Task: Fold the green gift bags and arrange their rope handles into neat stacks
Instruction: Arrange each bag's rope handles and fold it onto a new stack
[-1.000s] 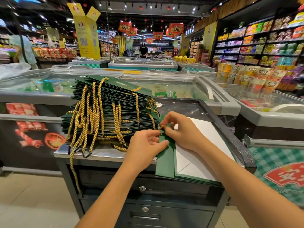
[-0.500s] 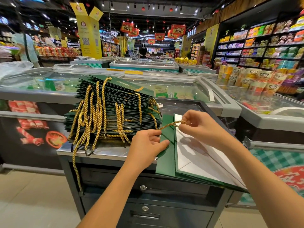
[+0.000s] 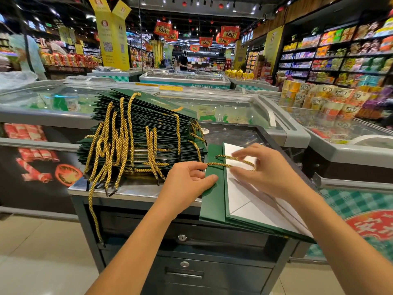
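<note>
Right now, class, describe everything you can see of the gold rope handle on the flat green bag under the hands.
The rope handle is a twisted gold cord. It forms a narrow loop stretched across the top band and white inner panel of the green bag. The right hand pinches its far end. One strand ends at the green band; the other reaches the fingers of the left hand, which holds the bag's edge.

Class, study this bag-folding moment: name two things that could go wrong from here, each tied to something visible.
1. The open bag overhangs the counter edge; if the left hand lets go, it may slide off.
2. The leaning stack has ropes dangling over the edge; a snag could pull bags down.
</note>
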`<state>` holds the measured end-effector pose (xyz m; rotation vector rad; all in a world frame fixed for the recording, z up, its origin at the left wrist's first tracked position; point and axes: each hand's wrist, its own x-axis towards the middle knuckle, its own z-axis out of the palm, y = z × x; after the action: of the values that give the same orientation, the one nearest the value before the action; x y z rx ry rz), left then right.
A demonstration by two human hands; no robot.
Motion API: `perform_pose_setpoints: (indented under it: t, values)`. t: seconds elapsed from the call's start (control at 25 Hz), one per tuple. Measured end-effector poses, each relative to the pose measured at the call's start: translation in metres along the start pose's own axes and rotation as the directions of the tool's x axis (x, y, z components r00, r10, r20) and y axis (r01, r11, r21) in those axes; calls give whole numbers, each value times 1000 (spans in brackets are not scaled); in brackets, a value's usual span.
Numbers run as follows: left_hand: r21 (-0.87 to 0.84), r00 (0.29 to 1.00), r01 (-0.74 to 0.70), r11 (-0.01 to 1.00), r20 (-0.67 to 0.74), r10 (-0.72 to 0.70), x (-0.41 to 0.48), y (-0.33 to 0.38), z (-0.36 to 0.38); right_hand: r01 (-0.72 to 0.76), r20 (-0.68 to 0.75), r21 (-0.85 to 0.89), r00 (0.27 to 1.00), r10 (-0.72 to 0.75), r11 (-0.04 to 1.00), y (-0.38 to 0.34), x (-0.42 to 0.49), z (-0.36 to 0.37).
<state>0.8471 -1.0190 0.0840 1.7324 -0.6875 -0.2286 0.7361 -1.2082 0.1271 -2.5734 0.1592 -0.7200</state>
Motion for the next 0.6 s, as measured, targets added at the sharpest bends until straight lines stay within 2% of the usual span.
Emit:
perform_pose_setpoints:
  t: [0.08,0.16,0.4,0.6]
  values:
    - [11,1000,-3,1000,4,3,-2,2,0,66,48,-90,997,-62,994,-7,14,18]
    - [10,1000,-10,1000,19,9,-3,4,0,49,69,-127,997,-41,991,-13,25,34]
    - [-29,999,8,1000,52,-7,-3,2,-4,-10,-49,-16,999,9,1000,-1,16,15]
    - [-192,985,94,977,161,-63,-4,6,-13,-81,49,-39,995,82,996,19,-4,-7]
